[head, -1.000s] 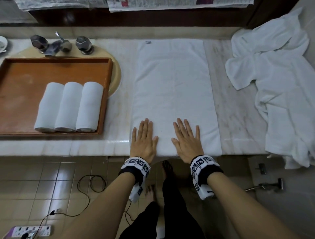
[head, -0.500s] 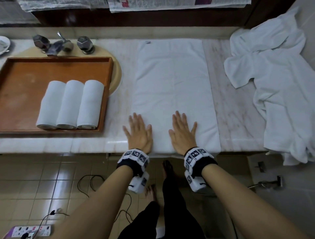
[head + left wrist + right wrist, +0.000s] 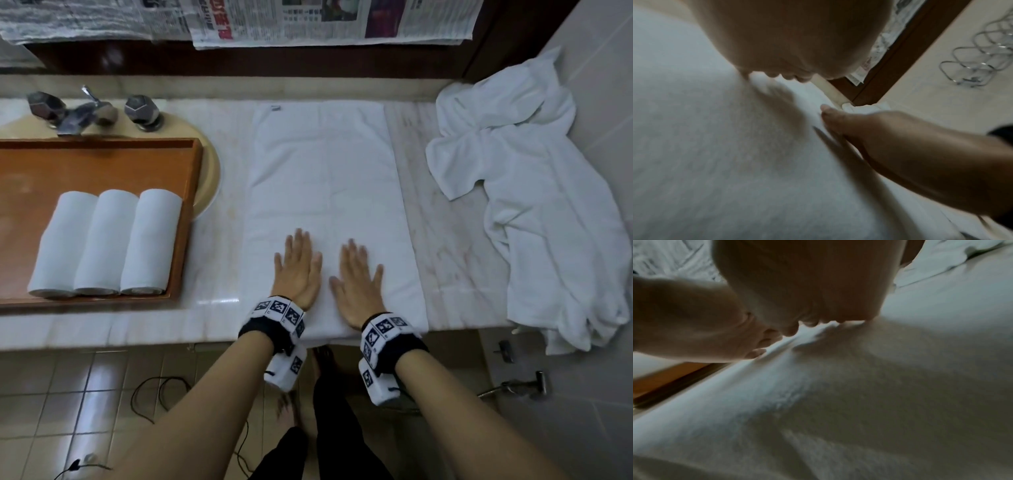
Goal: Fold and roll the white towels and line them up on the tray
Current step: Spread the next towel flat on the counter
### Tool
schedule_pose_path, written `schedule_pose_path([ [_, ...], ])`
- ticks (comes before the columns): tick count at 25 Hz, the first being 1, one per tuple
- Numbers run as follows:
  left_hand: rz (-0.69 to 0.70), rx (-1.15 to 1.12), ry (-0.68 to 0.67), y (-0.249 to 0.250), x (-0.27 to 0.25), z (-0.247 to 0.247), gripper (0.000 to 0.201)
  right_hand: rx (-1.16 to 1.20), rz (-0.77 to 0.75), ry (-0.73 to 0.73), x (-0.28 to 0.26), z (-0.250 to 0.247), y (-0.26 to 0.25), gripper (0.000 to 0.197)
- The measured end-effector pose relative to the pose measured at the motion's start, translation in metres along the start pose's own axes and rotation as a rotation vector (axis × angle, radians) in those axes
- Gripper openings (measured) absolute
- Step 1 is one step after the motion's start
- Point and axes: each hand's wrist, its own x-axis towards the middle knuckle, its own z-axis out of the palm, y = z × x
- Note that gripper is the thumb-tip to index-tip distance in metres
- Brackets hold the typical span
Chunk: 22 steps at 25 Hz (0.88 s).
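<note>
A person's left hand (image 3: 297, 270) and right hand (image 3: 359, 286) lie flat, palms down, on the near end of a folded white towel (image 3: 325, 178), fingers straight and only slightly spread, holding nothing. The two hands sit side by side, close but apart, both pointing toward the far end of the towel. Each wrist carries a black band with white marker blocks. In the wrist views the palms press into the cloth, the left hand (image 3: 797, 40) and the right hand (image 3: 807, 280) each filling the top of its picture.

The towel is spread lengthwise on a pale marble tabletop (image 3: 455, 246), its near edge at the tabletop's front lip. Left of the towel stands a wooden tray (image 3: 102, 161) holding three rolled towels (image 3: 104, 243) lined up side by side, touching one another, near the tray's front right corner. Beyond the tray, also left of the towel, is a chrome tap (image 3: 89, 113) above a cream basin rim. Right of the towel, a heap of loose white towels (image 3: 534, 192) lies crumpled, spilling over the tabletop's front edge. Behind the towel, newspaper sheets (image 3: 308, 20) hang over a dark wooden frame.
</note>
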Motion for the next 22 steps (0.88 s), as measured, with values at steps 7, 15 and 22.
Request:
schedule_pose_path([
  [7, -0.345, 0.012, 0.100, -0.028, 0.024, -0.038, 0.062, 0.071, 0.430, 0.003, 0.026, -0.044, 0.037, 0.069],
  [15, -0.309, 0.091, 0.051, -0.021, 0.092, -0.049, 0.061, -0.031, 0.238, -0.076, 0.102, -0.066, 0.043, 0.066],
  [22, 0.003, -0.056, -0.083, 0.034, 0.139, -0.045, 0.056, -0.046, -0.108, -0.165, 0.147, -0.075, 0.005, 0.065],
])
